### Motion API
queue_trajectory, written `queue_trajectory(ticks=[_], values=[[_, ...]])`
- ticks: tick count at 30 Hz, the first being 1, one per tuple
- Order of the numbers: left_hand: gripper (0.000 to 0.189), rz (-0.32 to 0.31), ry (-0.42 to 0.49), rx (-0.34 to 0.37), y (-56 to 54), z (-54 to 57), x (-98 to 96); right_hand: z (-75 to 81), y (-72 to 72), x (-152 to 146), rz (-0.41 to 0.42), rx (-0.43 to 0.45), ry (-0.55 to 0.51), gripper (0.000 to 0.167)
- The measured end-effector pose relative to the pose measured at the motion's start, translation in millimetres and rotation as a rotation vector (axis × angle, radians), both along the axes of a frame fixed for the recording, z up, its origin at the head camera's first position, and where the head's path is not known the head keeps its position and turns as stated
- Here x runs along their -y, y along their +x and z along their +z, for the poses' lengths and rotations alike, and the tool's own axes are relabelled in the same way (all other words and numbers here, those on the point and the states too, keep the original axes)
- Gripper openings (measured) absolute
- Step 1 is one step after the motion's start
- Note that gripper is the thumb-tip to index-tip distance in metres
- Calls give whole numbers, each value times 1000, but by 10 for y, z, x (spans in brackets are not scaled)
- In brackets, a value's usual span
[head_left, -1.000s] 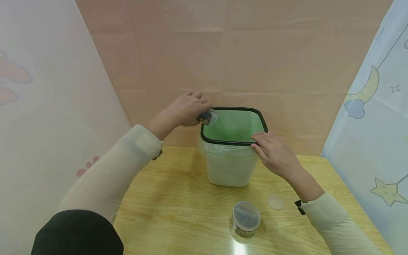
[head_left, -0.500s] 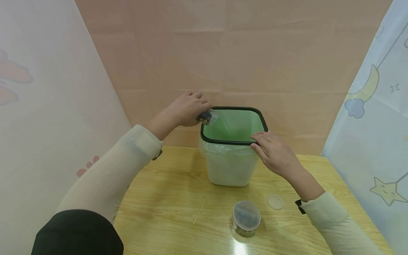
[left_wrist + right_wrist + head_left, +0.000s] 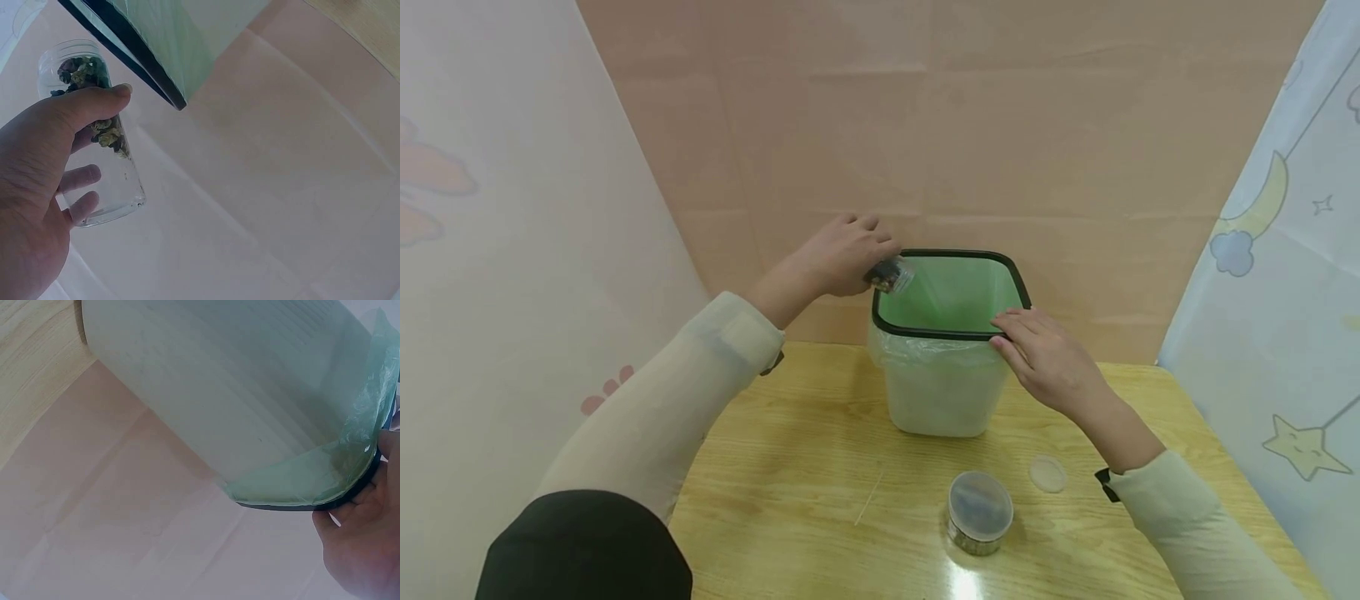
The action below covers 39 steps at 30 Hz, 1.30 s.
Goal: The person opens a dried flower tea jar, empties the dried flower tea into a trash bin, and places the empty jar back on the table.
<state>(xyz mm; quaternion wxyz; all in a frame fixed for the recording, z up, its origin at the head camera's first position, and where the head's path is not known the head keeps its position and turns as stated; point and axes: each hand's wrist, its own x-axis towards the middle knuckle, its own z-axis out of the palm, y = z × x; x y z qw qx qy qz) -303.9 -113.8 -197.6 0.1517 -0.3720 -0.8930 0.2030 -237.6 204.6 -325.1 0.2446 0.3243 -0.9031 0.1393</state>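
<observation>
Backdrop [image 3: 880, 125]: peach sheeting, creased; flanked by a left panel [image 3: 512, 317] and a right panel [image 3: 1232, 333], both patterned.
Counter [image 3: 760, 492]: wood-grained, set against the backdrop.
Bin [image 3: 936, 396]: pale, upright at the rear of the counter; black rim [image 3: 940, 336], plastic liner [image 3: 910, 350] folded over.
Right hand [image 3: 1052, 358]: rim grasped at the near right corner.
Left hand [image 3: 850, 258]: clear jar grasped, thumb and fingers wrapped round it.
Round container [image 3: 980, 508]: placed on the counter before the bin, translucent top.
Jar [image 3: 115, 181]: held tilted at the bin's left rim; dark and yellowish pieces [image 3: 109, 134] gathered toward the threaded neck.
Disc [image 3: 1047, 474]: translucent, flat, right of the container.
Thin strip [image 3: 868, 497]: laid left of the container; kind not identifiable.
Step, as judged: jar being emptied into the bin.
Next move, as judged: steeper tilt or a shake called for, rim held steady.
</observation>
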Motion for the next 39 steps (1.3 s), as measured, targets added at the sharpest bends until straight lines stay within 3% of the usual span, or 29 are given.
queue_trajectory(ticks=[15, 39], values=[[59, 14, -12, 3, 0, -4, -8, -4, 0, 2, 0, -16, -1, 33], [55, -17, -19, -28, -3, -13, -8, -9, 28, -5, -2, -20, -1, 33]])
